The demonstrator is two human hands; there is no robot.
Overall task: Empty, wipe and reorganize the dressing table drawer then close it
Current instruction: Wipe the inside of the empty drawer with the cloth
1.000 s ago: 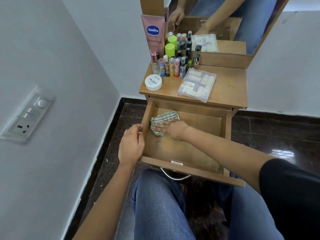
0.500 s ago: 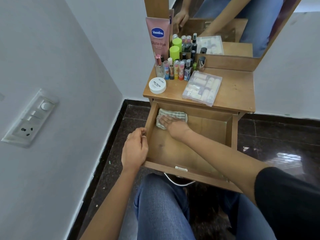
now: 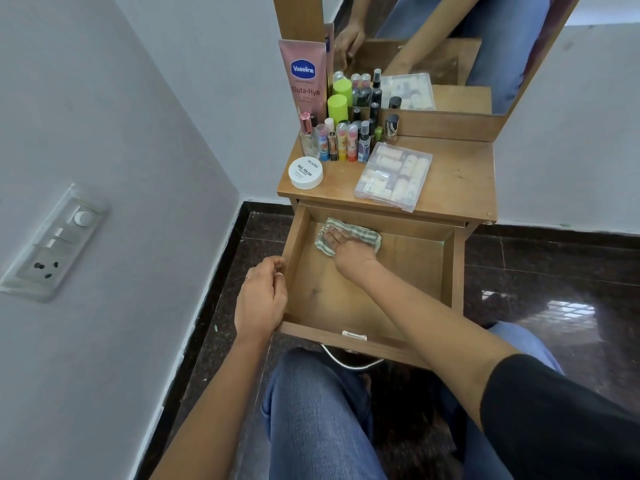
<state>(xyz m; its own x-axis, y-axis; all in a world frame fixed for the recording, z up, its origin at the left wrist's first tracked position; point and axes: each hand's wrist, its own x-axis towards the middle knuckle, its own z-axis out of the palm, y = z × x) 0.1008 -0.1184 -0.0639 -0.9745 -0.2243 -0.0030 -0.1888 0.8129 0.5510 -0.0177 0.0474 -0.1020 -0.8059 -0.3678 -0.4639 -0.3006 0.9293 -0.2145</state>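
Observation:
The wooden drawer (image 3: 398,271) of the dressing table is pulled out over my knees and holds only a checked cloth (image 3: 360,233). My right hand (image 3: 346,251) presses flat on that cloth at the drawer's back left corner. My left hand (image 3: 261,299) grips the drawer's left side wall near the front. On the tabletop (image 3: 457,174) stand a pink Vaseline tube (image 3: 304,81), several small bottles (image 3: 346,140), a white jar (image 3: 306,172) and a clear plastic box (image 3: 394,176).
A mirror (image 3: 450,46) rises behind the tabletop. A grey wall with a switch panel (image 3: 55,244) runs close along the left. Dark glossy floor (image 3: 554,289) lies to the right of the drawer. A metal handle (image 3: 346,360) hangs under the drawer front.
My right hand has slid the cloth from the middle left of the drawer back to its far left corner. My left hand stays on the side wall.

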